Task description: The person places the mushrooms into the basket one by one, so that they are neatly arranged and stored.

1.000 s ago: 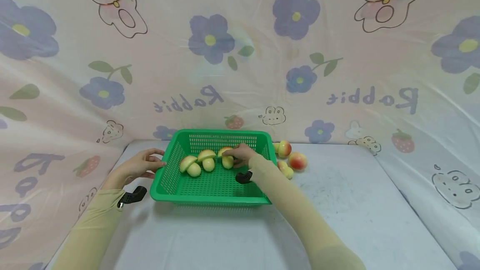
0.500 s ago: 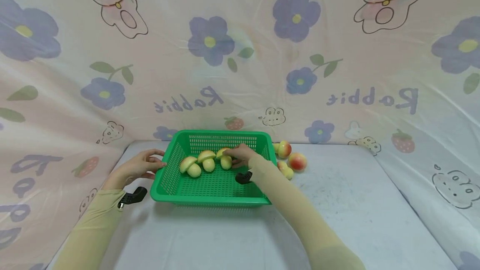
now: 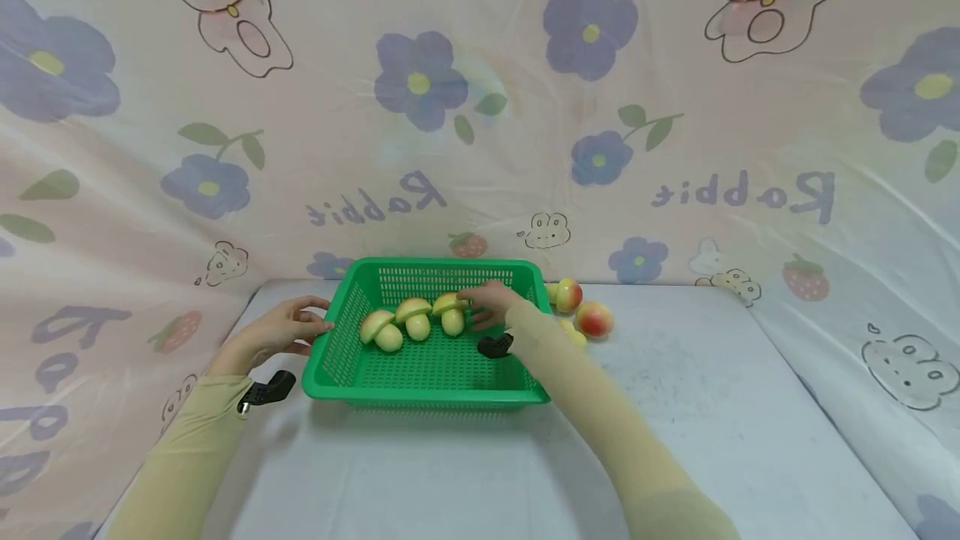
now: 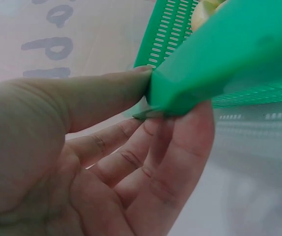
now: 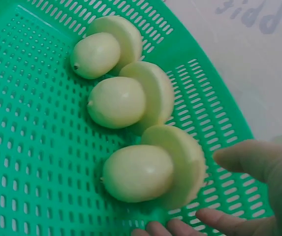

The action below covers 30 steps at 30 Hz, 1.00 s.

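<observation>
A green plastic basket (image 3: 427, 397) holds three toy mushrooms in a row, each with a pale stem and a yellow-orange cap. These are the left mushroom (image 3: 387, 336), the middle mushroom (image 3: 417, 326) and the right mushroom (image 3: 452, 319). My left hand (image 3: 281, 330) pinches the basket's left rim (image 4: 180, 91), thumb on top and fingers underneath. Inside the basket, my right hand (image 3: 491, 304) is beside the right mushroom. In the right wrist view its thumb and fingers are spread, with a gap between them and that mushroom's cap (image 5: 182, 167).
Right of the basket lie more red-and-yellow pieces: a mushroom (image 3: 567, 297) at the back, a rounded red piece (image 3: 595, 319) and a yellow piece (image 3: 576, 335) partly behind the right sleeve. A patterned cloth (image 3: 510, 132) hangs behind the white table (image 3: 720, 407).
My right hand has let go of the right mushroom and drawn back slightly to the right. That mushroom now stands in line with the other two. The left hand keeps its place.
</observation>
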Tool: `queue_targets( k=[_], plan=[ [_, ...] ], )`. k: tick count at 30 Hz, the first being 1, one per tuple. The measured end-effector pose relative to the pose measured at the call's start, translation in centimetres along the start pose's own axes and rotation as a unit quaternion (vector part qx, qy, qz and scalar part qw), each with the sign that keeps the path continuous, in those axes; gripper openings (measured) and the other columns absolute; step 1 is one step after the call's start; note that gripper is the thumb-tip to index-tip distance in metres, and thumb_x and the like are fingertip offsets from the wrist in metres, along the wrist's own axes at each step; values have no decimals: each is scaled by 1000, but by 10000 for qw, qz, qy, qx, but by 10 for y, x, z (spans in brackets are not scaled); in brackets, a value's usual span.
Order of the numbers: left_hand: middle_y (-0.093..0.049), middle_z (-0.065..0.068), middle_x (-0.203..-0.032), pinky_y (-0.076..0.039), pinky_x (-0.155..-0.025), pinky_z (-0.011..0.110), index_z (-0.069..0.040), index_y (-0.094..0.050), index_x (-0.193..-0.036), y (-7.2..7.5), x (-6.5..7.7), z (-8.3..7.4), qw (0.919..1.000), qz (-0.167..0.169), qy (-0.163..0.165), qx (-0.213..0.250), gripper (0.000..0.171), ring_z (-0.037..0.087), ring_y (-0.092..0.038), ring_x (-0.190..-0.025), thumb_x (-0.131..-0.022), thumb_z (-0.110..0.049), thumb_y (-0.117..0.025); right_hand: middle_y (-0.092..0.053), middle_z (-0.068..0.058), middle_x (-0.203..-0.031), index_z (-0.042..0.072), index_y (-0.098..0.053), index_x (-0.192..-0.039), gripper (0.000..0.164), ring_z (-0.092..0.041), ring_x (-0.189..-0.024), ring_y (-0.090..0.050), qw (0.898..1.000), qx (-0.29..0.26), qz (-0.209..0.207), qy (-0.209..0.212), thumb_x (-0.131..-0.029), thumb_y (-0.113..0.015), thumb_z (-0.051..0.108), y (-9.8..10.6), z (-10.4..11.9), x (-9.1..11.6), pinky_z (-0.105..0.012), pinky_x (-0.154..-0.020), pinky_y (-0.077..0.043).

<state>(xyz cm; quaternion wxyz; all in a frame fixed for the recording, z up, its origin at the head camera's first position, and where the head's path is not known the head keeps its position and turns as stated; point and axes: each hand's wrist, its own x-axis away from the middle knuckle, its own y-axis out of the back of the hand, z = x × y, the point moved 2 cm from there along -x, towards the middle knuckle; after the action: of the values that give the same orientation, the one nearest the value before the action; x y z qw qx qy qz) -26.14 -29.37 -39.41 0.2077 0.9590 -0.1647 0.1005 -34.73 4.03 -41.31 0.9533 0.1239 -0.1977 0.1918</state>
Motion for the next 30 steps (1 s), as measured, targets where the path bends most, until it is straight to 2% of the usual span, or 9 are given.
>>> queue_targets(
  k=[6, 10, 19, 26, 30],
  plan=[
    [-56, 18, -99, -52, -68, 38, -2, -27, -133, 1, -1, -1, 10000, -8, 10, -35, 61, 30, -59, -83, -87, -24, -59, -36, -26, -129, 4, -40, -130, 48, -41, -112, -43, 9998, 76, 184, 73, -88, -54, 25, 13, 8, 5, -49, -87, -41],
    [-56, 17, -99, -52, -68, 38, -3, -27, -133, 1, -2, 1, 9999, -69, 53, -97, 60, 29, -59, -83, -87, -25, -58, -36, -25, -130, 5, -42, -129, 47, -39, -114, -41, 9988, 279, 316, 249, -90, -52, 28, 20, 19, 17, -46, -86, -43],
    [-56, 17, -99, -52, -68, 38, -3, -28, -133, 0, 0, 1, 9998, -103, 61, -126, 60, 27, -59, -81, -86, -26, -59, -38, -24, -130, 6, -43, -126, 40, -39, -115, -40, 9979, -231, 439, 412, -92, -49, 26, 46, 32, 27, -47, -89, -40],
    [-55, 18, -99, -51, -70, 39, -2, -29, -131, -2, 3, -1, 9999, -96, 20, -127, 57, 26, -58, -80, -87, -23, -59, -34, -23, -133, 5, -33, -134, 47, -38, -118, -38, 9955, -437, 593, 590, -94, -45, 27, 68, 40, 47, -47, -90, -39],
    [-55, 19, -99, -51, -70, 39, 0, -29, -132, -3, 3, -2, 10000, -35, -45, -72, 57, 27, -58, -79, -87, -22, -58, -36, -23, -131, 5, -30, -136, 52, -39, -116, -39, 9940, -507, 580, 775, -92, -48, 27, 82, 43, 59, -48, -92, -37]
  ],
)
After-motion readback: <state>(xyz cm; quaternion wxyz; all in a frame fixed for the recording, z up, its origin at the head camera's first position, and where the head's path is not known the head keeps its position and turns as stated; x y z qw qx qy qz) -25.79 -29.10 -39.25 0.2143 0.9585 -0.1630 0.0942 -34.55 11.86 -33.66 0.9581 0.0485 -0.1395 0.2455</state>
